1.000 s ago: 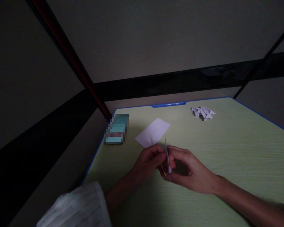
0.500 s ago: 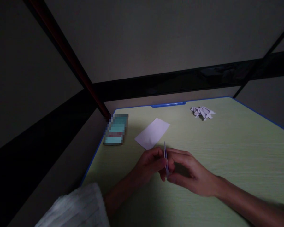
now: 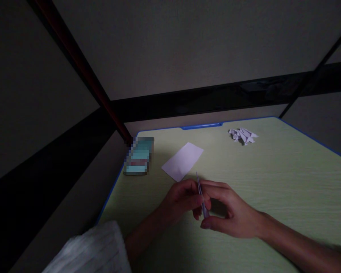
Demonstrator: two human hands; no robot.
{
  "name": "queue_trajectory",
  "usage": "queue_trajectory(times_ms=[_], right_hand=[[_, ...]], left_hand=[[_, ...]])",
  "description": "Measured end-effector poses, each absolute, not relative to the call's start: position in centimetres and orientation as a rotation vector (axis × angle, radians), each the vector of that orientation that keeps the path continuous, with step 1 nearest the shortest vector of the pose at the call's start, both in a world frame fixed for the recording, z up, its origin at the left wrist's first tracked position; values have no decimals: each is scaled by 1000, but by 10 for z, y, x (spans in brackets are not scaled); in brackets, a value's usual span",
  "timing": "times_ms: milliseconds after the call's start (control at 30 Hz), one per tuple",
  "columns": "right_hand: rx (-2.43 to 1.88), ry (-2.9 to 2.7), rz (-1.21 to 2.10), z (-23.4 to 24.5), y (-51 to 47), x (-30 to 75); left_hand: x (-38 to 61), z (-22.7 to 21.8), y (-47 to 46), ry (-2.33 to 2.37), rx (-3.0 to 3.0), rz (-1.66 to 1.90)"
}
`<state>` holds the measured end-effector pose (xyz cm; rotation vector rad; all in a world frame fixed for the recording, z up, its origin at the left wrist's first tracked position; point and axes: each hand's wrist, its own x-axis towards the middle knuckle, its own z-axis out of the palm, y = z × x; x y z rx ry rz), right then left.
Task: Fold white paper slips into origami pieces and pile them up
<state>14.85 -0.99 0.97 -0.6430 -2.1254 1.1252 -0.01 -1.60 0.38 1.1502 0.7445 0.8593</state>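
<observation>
A small folded piece of paper [image 3: 205, 211] is held edge-on between my two hands above the near part of the table. My left hand [image 3: 184, 197] pinches it from the left, thumb on the near side. From the right, my right hand [image 3: 233, 208] grips it with thumb and fingers, the thumb at its lower end. Its folds are hard to make out from this angle. Just beyond my left hand lies a flat white sheet of paper [image 3: 183, 161].
On the pale table [image 3: 287, 182] with a blue edge, a blurred-out phone-like device [image 3: 139, 156] lies at the left. Several folded white paper figures [image 3: 243, 135] sit in a pile at the back right. A blue strip [image 3: 201, 126] runs along the back edge, near the wall.
The folded paper has tilted, its lower end swinging to the right. My right thumb has shifted slightly down and my left thumb slightly right. The other things stay put.
</observation>
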Motion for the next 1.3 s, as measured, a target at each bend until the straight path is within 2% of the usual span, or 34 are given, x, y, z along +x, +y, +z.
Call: queue_trajectory(times_ms=[267,433,600,833,1000,1200,1300], right_hand=[[-609,-2131,1144,11,-9,150],[-663,-2061,924,9,-6,153],[-911,-1744,796,7,-1,156],[-1055,-1333,1281,1,6,149],[-1078,-1270,1500,-4,10,145],[-1138,-1389,1054,-2,10,150],[-1106,-1494,1044,3,3,148]], left_hand=[[-1,-4,-15,680,1076,897],[-2,-5,-13,810,970,975],[-4,-5,-11,842,940,1007],[-5,-5,-11,800,968,998],[-4,-4,-14,735,1015,955],[0,1,-13,886,1107,985],[0,2,-12,900,1135,1029]])
